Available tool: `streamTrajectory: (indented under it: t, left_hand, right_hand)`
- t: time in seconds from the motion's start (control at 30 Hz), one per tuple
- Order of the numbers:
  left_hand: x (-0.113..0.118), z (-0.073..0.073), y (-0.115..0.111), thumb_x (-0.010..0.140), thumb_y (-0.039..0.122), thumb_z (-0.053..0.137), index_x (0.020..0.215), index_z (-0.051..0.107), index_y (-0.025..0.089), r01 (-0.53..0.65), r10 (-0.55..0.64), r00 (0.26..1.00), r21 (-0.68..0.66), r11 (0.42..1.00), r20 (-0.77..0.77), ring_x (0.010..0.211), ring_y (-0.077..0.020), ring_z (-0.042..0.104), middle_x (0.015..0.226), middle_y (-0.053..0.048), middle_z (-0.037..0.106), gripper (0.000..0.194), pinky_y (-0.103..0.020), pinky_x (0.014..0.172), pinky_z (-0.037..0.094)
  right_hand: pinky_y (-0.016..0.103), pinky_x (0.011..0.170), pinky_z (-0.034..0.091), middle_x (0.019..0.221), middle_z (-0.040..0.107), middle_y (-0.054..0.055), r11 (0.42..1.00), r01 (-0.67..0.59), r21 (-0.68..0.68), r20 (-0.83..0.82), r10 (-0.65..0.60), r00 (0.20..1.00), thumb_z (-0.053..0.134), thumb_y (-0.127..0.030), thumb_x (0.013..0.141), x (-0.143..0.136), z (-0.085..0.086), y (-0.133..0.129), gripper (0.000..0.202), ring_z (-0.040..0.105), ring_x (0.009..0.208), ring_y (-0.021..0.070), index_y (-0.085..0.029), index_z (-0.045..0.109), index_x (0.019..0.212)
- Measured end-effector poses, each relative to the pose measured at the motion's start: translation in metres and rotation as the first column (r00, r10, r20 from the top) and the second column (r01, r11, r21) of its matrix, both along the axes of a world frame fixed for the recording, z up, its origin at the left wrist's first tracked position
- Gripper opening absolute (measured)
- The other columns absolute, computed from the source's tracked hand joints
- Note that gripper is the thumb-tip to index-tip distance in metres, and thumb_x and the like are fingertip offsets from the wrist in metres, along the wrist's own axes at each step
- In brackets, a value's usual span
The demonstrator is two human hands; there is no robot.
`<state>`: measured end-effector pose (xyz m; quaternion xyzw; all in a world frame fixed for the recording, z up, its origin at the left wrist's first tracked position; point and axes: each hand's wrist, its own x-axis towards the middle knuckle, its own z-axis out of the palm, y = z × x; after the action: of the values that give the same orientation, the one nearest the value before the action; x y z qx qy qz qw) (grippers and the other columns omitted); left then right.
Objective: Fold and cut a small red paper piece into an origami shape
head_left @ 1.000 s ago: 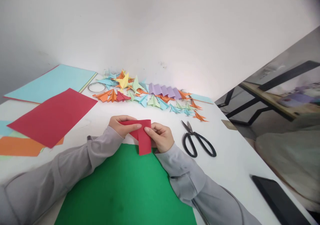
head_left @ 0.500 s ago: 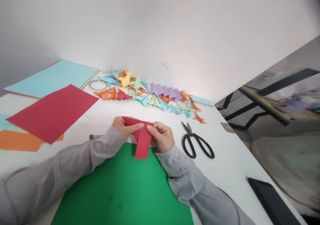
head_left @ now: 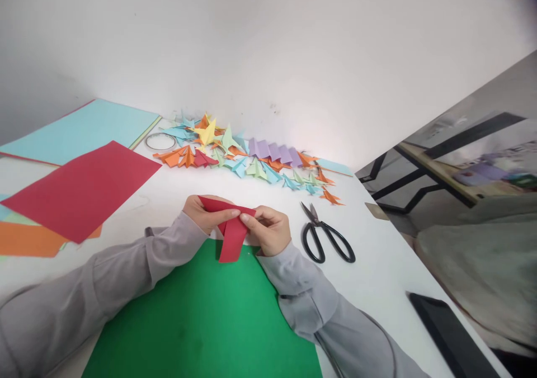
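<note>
Left hand (head_left: 205,213) and right hand (head_left: 268,230) pinch a folded red paper strip (head_left: 230,234) at its far end; its long axis runs near-far, free end pointing near over green sheet (head_left: 201,322).

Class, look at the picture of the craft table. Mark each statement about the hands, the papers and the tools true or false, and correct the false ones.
1. Both hands hold a folded red paper. True: the left hand and the right hand pinch it together.
2. The scissors lie left of the hands. False: they lie to the right of the right hand.
3. A green sheet lies under the forearms. True.
4. The folded paper figures are piled on the green sheet. False: they lie on the white table near the wall.
5. A flat red sheet lies to the left. True.
</note>
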<state>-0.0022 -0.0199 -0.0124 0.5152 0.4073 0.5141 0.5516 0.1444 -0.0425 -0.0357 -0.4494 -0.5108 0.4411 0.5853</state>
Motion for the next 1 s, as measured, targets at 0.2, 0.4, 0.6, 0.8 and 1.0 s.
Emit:
streamTrajectory:
  t: [0.2,0.4,0.6,0.8,1.0]
  left_hand:
    - [-0.0024,0.0067,-0.0029,0.065,0.016,0.069,0.064,0.069,0.015,0.049,-0.034,0.998,0.364,0.93,-0.047,0.058,-0.0133,0.061,0.064,-0.003,0.069,0.001,-0.025,0.055,0.049]
    - [-0.0032,0.0068,-0.0023,0.066,0.014,0.068,0.066,0.071,0.015,0.062,-0.035,0.997,0.451,0.891,-0.067,0.06,-0.0144,0.061,0.065,-0.005,0.069,0.003,-0.026,0.056,0.047]
    - [-0.0027,0.0061,-0.0046,0.067,0.02,0.067,0.065,0.07,0.019,0.028,0.02,0.992,0.361,0.932,-0.127,0.061,-0.0143,0.06,0.066,-0.003,0.069,0.004,-0.027,0.059,0.047]
    - [-0.0012,0.0058,-0.0054,0.066,0.019,0.068,0.064,0.069,0.016,0.002,0.031,0.995,0.339,0.941,-0.092,0.06,-0.0141,0.059,0.065,-0.004,0.068,0.004,-0.026,0.057,0.046]
    - [-0.0006,0.0065,-0.0068,0.067,0.02,0.066,0.065,0.068,0.015,0.015,0.019,0.994,0.292,0.956,-0.111,0.061,-0.0143,0.06,0.066,-0.004,0.068,0.006,-0.026,0.057,0.047]
  right_hand:
    - [0.024,0.047,0.043,0.054,0.062,-0.001,0.991,0.017,0.132,0.006,-0.018,1.0,0.074,-0.025,0.063,0.0004,0.0047,0.0004,0.01,0.051,0.047,0.0101,-0.018,0.068,0.06]
    - [0.025,0.046,0.044,0.058,0.064,-0.001,0.992,0.057,0.111,-0.008,-0.056,0.998,0.075,-0.026,0.062,-0.0004,0.0073,-0.0011,0.007,0.051,0.046,0.0097,-0.021,0.07,0.064]
    - [0.026,0.044,0.042,0.056,0.062,0.0,0.995,0.074,0.072,-0.01,-0.073,0.997,0.074,-0.029,0.061,-0.0016,0.0087,-0.0014,0.011,0.05,0.045,0.0105,-0.02,0.068,0.058]
    - [0.025,0.043,0.041,0.052,0.061,-0.001,0.994,0.084,0.069,-0.009,-0.083,0.996,0.073,-0.026,0.063,-0.0013,0.0082,-0.0006,0.012,0.05,0.044,0.0104,-0.02,0.066,0.055]
    - [0.025,0.044,0.04,0.049,0.059,-0.001,0.996,0.053,0.074,0.011,-0.054,0.999,0.071,-0.03,0.065,0.0001,0.0076,0.0,0.019,0.05,0.045,0.0108,-0.019,0.064,0.051]
